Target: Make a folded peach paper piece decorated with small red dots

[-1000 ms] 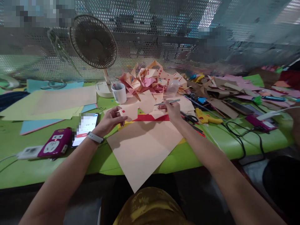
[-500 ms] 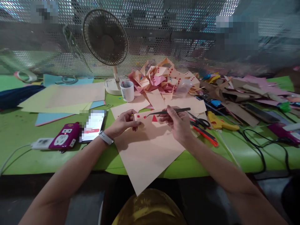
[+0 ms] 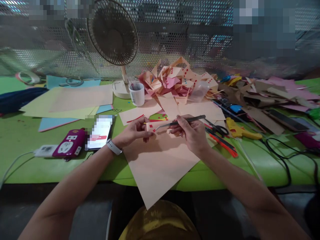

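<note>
My left hand (image 3: 137,131) pinches the left end of a small peach paper strip (image 3: 159,124) that bears red diamond-shaped pieces. My right hand (image 3: 191,132) is closed round dark tweezers (image 3: 197,118); their thin bent tip points left and lies at a red piece (image 3: 154,130) on the strip. Whether the tip touches that piece I cannot tell. The fingers of my right hand are also close to the strip's right end. Beneath both hands a large peach sheet (image 3: 157,166) overhangs the table's front edge. Small red scraps (image 3: 163,118) lie just behind the strip.
A phone (image 3: 100,132) and a purple power strip (image 3: 71,143) lie left. Behind stand a white cup (image 3: 137,94), a fan (image 3: 113,33) and a heap of folded paper (image 3: 172,80). Scissors (image 3: 220,129), a red-handled cutter (image 3: 225,146) and a yellow glue gun (image 3: 242,130) lie right.
The tweezers' tip has moved lower on the strip, by the second red piece. A red triangle seen before near my right fingers no longer shows, and red scraps behind the strip show more.
</note>
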